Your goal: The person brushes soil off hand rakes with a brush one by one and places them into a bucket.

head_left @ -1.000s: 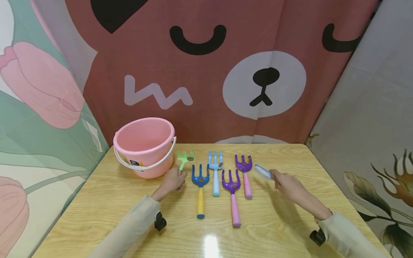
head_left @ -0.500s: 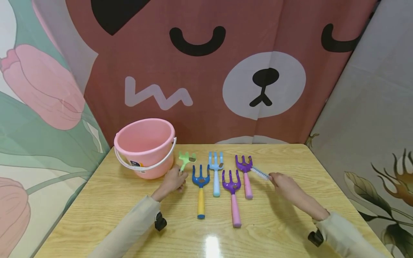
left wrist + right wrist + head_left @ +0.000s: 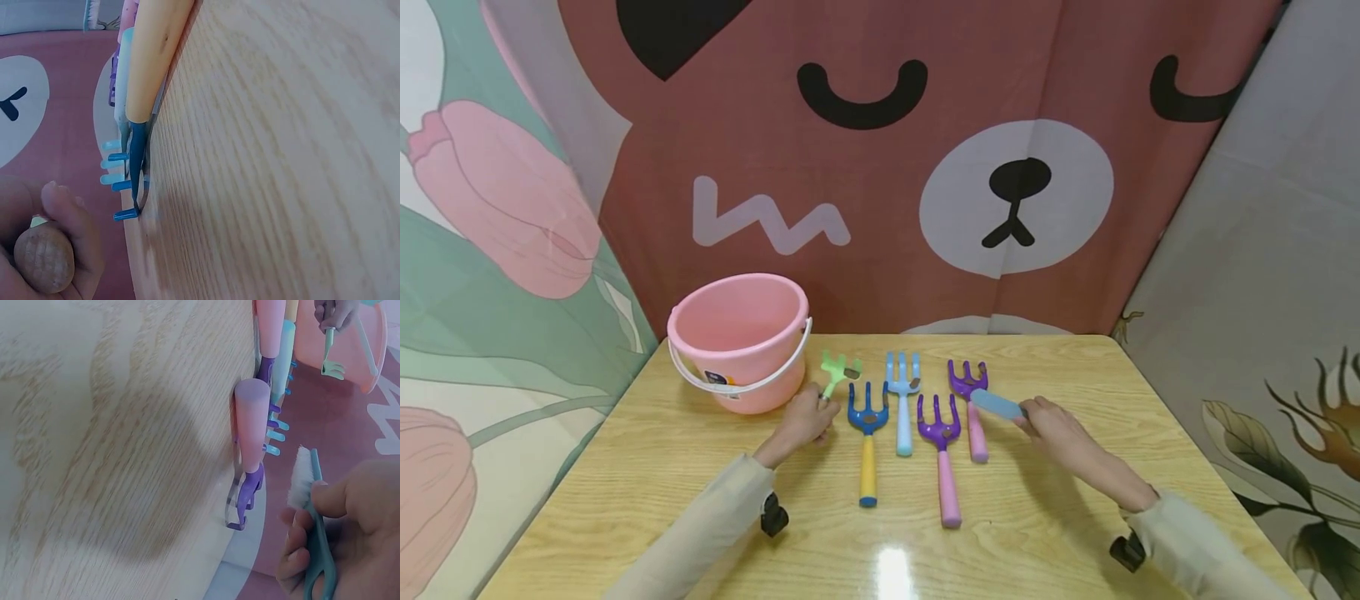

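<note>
While scanning the table [image 3: 1030,542] low in frame, spot a pink bucket [image 3: 767,360] centre left, four forks [image 3: 939,432] lower centre; gripping a green fork [image 3: 837,376] beside the bucket with left hand [image 3: 806,419], a brush [image 3: 997,405] lower right with right hand [image 3: 1063,433].

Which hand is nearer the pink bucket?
Left: the left hand, holding the green fork, is just beside the bucket; the right hand, holding the brush, is beyond the other forks.
</note>
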The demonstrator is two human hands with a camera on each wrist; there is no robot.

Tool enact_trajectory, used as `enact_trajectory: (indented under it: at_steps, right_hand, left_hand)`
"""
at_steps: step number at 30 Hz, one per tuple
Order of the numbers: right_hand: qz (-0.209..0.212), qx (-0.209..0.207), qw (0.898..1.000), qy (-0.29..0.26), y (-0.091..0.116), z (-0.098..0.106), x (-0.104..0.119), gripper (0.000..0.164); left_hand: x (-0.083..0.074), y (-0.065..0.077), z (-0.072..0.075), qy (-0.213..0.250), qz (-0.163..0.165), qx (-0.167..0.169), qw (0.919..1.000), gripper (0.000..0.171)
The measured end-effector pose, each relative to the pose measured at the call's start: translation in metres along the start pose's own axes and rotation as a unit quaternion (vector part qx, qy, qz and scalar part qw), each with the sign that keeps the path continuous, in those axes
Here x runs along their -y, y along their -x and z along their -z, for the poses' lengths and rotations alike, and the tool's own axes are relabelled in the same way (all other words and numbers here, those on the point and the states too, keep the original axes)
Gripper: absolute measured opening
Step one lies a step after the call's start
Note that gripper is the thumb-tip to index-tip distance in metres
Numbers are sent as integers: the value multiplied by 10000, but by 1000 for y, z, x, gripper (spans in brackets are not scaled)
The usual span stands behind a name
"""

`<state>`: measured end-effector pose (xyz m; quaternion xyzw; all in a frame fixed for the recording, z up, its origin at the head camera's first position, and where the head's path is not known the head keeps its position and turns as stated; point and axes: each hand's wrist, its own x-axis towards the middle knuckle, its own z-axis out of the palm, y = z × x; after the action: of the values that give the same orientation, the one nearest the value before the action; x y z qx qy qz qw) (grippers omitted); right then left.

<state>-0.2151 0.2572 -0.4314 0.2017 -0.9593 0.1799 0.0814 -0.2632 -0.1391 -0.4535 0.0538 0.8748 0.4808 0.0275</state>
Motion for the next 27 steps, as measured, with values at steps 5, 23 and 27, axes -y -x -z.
enact_trajectory:
  at_steps: [5,23,27]
  right_hand:
    - [-131,270,9993,-206,-4,-1,3,21]
    - [80,412,9991,-98,-11,-3,17,33]
    - [110,388,9992,-16,-14,-5,21,35]
  left_hand:
    - [-1,-1,1,-257,58,-79,9996,17]
    - [1,1,5,-360,24,-145,9992,16]
    - [3,1,4,-376,-57,-120,9992,16]
